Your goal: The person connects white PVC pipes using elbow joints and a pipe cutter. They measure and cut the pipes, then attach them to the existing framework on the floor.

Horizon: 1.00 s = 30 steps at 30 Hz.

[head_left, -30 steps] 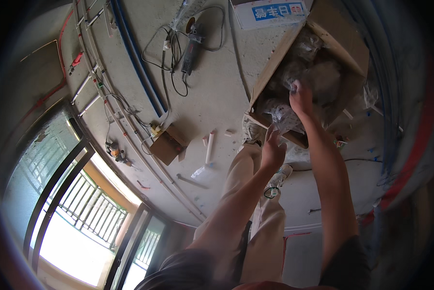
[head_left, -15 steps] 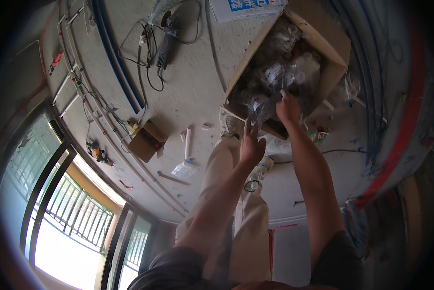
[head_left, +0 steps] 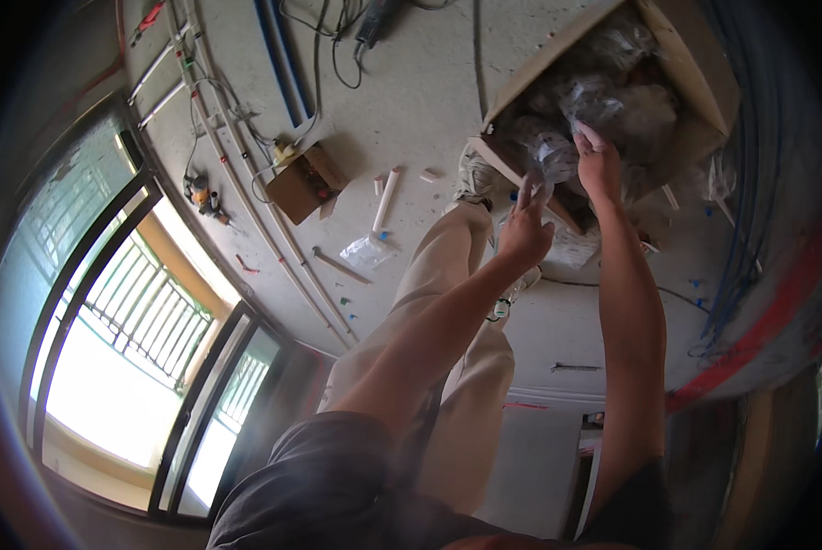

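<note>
A large open cardboard box (head_left: 718, 78) at the upper right is filled with clear plastic bags, whose contents are hard to make out. My right hand (head_left: 599, 170) reaches over its near side, fingers closed on a crumpled clear plastic bag (head_left: 594, 99). Lower and to the left, my left hand (head_left: 526, 235) is at the box's near edge. Its fingers are pressed together on the end of a clear plastic bag (head_left: 550, 154) that carries a white label. What the bags hold is blurred.
Left of my legs are a small open cardboard box (head_left: 292, 191), a white pipe piece (head_left: 386, 200), a hammer (head_left: 341, 266) and a power drill (head_left: 202, 197). Long pipes (head_left: 246, 197) run along the floor. Blue tubes (head_left: 283, 64) and a dark power tool (head_left: 374, 23) lie farther off.
The whole view has swung, so the box and floor things sit farther right and mostly higher. Both hands keep their grip on the plastic bags at the box.
</note>
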Tool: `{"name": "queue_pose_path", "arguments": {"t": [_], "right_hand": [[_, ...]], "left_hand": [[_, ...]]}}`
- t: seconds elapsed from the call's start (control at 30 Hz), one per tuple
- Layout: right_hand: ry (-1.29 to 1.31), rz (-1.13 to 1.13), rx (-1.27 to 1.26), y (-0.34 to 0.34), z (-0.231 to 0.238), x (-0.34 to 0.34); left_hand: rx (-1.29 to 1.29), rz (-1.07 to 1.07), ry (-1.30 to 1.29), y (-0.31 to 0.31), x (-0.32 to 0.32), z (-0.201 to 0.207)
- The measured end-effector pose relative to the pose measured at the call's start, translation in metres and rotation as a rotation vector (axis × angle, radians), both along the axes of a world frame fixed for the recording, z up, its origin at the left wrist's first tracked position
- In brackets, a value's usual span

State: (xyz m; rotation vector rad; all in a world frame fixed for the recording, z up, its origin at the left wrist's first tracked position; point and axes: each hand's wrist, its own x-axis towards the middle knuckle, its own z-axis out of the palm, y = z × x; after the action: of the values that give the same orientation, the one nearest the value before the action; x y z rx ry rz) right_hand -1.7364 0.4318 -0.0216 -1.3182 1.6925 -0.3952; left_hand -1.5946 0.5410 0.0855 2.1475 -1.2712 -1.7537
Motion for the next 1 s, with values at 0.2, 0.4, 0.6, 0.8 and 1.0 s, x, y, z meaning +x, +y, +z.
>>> {"name": "queue_pose_path", "arguments": {"t": [0.2,0.4,0.6,0.8,1.0], "right_hand": [[0.104,0.145,0.213,0.005,0.003,-0.010],[-0.274,-0.329,0.154,0.005,0.011,-0.015],[-0.917,-0.842,0.130,0.007,0.035,-0.033],[-1.144,-1.107,0.097,0.007,0.080,-0.065],[-1.046,-1.218,0.271,0.028,0.115,-0.088]], "left_hand": [[0.064,0.036,0.006,0.007,-0.003,-0.004],[0.025,0.050,0.022,0.009,-0.001,-0.004],[0.026,0.107,0.038,0.008,-0.002,-0.009],[-0.061,0.192,0.075,0.001,0.004,-0.012],[0.037,0.776,0.337,-0.032,0.009,0.006]]}}
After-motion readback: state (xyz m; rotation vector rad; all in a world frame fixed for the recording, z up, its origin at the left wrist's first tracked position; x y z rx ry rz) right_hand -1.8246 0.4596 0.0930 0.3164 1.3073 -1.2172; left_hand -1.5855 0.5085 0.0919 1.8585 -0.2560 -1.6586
